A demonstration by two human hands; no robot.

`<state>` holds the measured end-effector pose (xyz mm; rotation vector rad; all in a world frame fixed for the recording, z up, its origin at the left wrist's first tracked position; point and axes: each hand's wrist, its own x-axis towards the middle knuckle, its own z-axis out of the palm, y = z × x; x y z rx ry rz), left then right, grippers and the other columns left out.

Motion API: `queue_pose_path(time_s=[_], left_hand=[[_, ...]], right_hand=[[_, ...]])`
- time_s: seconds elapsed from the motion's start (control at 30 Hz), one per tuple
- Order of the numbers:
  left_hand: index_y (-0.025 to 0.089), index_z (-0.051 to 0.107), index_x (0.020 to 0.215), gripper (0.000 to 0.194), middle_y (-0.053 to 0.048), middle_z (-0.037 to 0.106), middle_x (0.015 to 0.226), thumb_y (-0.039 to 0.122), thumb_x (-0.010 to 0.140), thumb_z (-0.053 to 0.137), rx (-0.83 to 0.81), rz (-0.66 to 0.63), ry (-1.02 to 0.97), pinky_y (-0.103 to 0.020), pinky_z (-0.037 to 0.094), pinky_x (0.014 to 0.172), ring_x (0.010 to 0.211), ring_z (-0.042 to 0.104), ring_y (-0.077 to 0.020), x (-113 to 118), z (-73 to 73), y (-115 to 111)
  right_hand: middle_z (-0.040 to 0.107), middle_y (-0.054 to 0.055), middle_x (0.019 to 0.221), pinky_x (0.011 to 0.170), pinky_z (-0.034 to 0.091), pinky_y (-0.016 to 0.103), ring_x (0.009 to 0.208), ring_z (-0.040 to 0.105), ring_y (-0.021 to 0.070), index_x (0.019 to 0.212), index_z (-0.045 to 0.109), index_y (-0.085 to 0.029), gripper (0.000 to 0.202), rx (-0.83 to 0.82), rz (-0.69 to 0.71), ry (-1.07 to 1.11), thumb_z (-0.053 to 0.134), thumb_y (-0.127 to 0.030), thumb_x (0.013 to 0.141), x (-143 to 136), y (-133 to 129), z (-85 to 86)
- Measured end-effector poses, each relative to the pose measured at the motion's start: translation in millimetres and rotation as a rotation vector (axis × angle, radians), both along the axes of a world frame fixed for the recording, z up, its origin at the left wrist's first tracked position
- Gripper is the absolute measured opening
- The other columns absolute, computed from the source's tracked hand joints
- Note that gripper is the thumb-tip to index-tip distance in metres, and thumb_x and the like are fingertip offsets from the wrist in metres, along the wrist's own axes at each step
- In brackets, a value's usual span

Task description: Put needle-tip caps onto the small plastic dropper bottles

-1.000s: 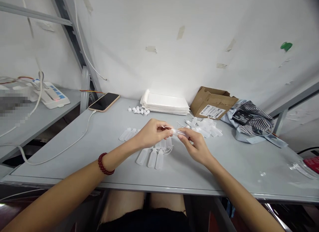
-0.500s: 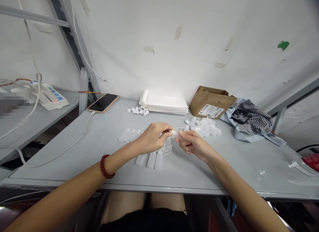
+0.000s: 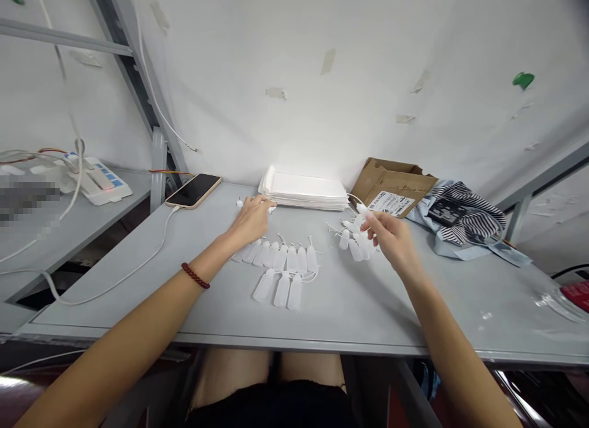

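My left hand point(image 3: 252, 219) reaches down over a small pile of round white caps point(image 3: 240, 203) near the stack of white sheets. Its fingers are bent and closed together, and what sits between their tips is hidden. Between thumb and fingers, my right hand point(image 3: 387, 233) pinches a small translucent white plastic bottle point(image 3: 362, 209) with a thin white tube curving off its top. It is raised above a loose heap of similar bottles point(image 3: 354, 249). In front of both hands lies a row of such bottles point(image 3: 282, 257), with several more bottles point(image 3: 281, 290) nearer the table edge.
A phone point(image 3: 193, 191) on a charging cable lies at the back left. The white stack point(image 3: 304, 195) and an open cardboard box point(image 3: 393, 186) stand against the wall. Striped and blue cloth point(image 3: 464, 222) lies right, a clear bottle point(image 3: 561, 302) at the right edge. A power strip point(image 3: 103, 183) sits left.
My hands, together over the middle before, have parted. The left has moved back and left to the caps; the right has moved right and up with the bottle. The row is uncovered.
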<state>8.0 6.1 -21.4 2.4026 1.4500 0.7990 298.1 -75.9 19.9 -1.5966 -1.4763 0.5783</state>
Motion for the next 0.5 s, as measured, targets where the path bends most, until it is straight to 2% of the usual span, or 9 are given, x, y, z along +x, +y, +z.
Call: queue_pose_path(time_s=[0.07,0.17,0.23,0.37,0.43,0.5], left_hand=[[0.014,0.059,0.112,0.035,-0.013,0.049,0.130,0.006,0.083,0.042,0.003,-0.013,0.058,-0.045,0.035,0.099,0.120,0.043,-0.0283,-3,-6.4,5],[0.016,0.057,0.115,0.027,-0.011,0.047,0.133,0.018,0.088,0.051,0.009,-0.027,0.128,-0.048,0.038,0.097,0.118,0.045,-0.0273,-3,-12.6,10],[0.015,0.055,0.117,0.030,-0.010,0.047,0.131,0.026,0.089,0.055,0.021,-0.035,0.161,-0.050,0.040,0.096,0.117,0.047,-0.0271,-3,-14.5,12],[0.016,0.055,0.117,0.030,-0.010,0.051,0.127,0.028,0.090,0.054,0.041,-0.046,0.202,-0.048,0.044,0.093,0.112,0.052,-0.0254,-5,-14.7,15],[0.016,0.055,0.117,0.030,-0.010,0.053,0.125,0.029,0.090,0.054,0.047,-0.054,0.211,-0.048,0.045,0.092,0.110,0.054,-0.0247,-5,-14.2,17],[0.015,0.054,0.117,0.031,-0.010,0.055,0.122,0.029,0.090,0.054,0.051,-0.066,0.216,-0.047,0.046,0.090,0.108,0.055,-0.0243,-4,-13.7,18]], right_hand=[[0.063,0.007,0.077,0.058,0.035,0.029,0.061,0.049,0.0164,0.085,0.061,-0.015,0.036,0.076,-0.135,-0.141,0.045,-0.048,0.086,11,6,-1.1],[0.067,0.013,0.085,0.064,0.038,0.034,0.072,0.056,0.0236,0.097,0.062,-0.012,0.034,0.108,-0.243,-0.313,0.043,-0.039,0.089,23,14,-5.6],[0.066,0.015,0.091,0.069,0.043,0.037,0.082,0.060,0.0259,0.099,0.062,-0.011,0.030,0.095,-0.261,-0.401,0.046,-0.035,0.090,29,18,-9.9],[0.059,0.008,0.113,0.081,0.051,0.039,0.095,0.060,0.0190,0.113,0.056,-0.016,0.028,0.074,-0.225,-0.511,0.053,-0.032,0.090,36,20,-17.8],[0.061,0.009,0.111,0.081,0.050,0.040,0.094,0.060,0.0204,0.108,0.060,-0.016,0.024,0.105,-0.221,-0.531,0.053,-0.031,0.090,36,19,-19.0],[0.065,0.012,0.099,0.079,0.048,0.043,0.087,0.061,0.0244,0.093,0.065,-0.014,0.022,0.169,-0.218,-0.530,0.050,-0.030,0.090,33,17,-17.6]])
